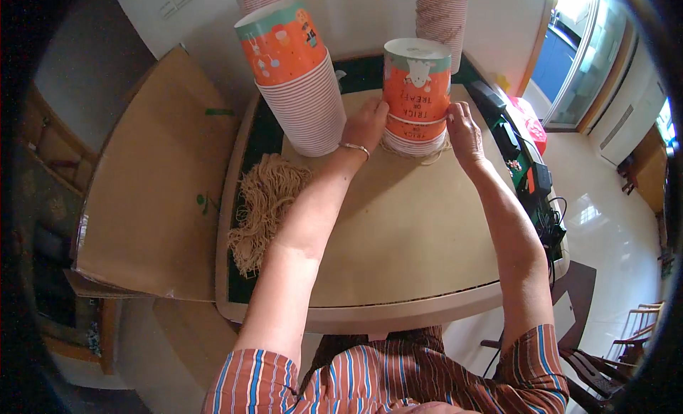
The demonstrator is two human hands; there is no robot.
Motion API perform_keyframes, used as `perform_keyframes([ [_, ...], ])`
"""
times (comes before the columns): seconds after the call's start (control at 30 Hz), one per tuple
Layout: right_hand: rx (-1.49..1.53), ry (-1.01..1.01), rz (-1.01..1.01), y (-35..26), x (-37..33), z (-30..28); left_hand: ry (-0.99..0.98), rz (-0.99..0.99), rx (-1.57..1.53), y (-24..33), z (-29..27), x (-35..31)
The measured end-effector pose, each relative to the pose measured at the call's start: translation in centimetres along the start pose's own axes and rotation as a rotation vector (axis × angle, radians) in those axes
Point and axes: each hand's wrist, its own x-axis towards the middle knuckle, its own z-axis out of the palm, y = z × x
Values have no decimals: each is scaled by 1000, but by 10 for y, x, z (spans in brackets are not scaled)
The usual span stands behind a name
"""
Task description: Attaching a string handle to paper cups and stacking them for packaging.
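A short stack of orange paper buckets (417,86) with green bands stands upside down at the far middle of the table. My left hand (366,122) grips its left side with curled fingers. On the opposite side, my right hand (466,133) pinches the stack's edge. Beige string (429,156) peeks out around the stack's base. Just left of my left hand rises a tall stack of the same buckets (302,93), also upside down and leaning slightly. A heap of loose beige strings (267,200) lies beside my left forearm.
Another bucket stack (442,22) stands behind on the right, partly hidden. A large cardboard box (156,193) adjoins the table's left side. Black devices and cables (544,200) line the right edge, near a pink plastic bag (530,122). The table (398,250) has a raised rim.
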Motion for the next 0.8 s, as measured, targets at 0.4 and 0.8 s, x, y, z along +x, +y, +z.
perform_keyframes([
  [0.4,-217,-163,-118,11,-24,4,-141,57,40,-12,19,-29],
  [0.8,-85,-232,11,-17,-82,-19,-298,-59,120,-24,16,-63],
])
